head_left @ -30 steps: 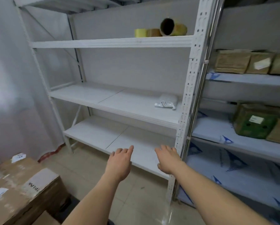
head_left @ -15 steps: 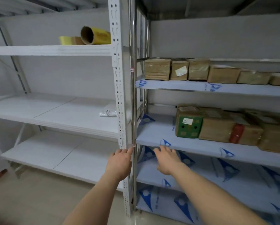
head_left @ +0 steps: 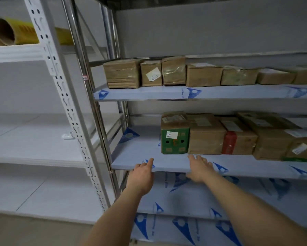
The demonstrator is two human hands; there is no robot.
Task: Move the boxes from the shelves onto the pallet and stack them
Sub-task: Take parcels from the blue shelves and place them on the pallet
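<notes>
A steel rack with blue-printed film on its boards is seen on the right. On its upper shelf (head_left: 167, 94) a row of brown boxes (head_left: 174, 71) is set side by side. On the middle shelf (head_left: 140, 157) a green box (head_left: 175, 141) is placed at the left end of a row, touching a brown carton (head_left: 206, 139), with a red-taped box (head_left: 238, 141) beside that. On the white rack's top shelf (head_left: 15, 52) at left, a yellow roll (head_left: 15, 32) is laid on its side.
</notes>
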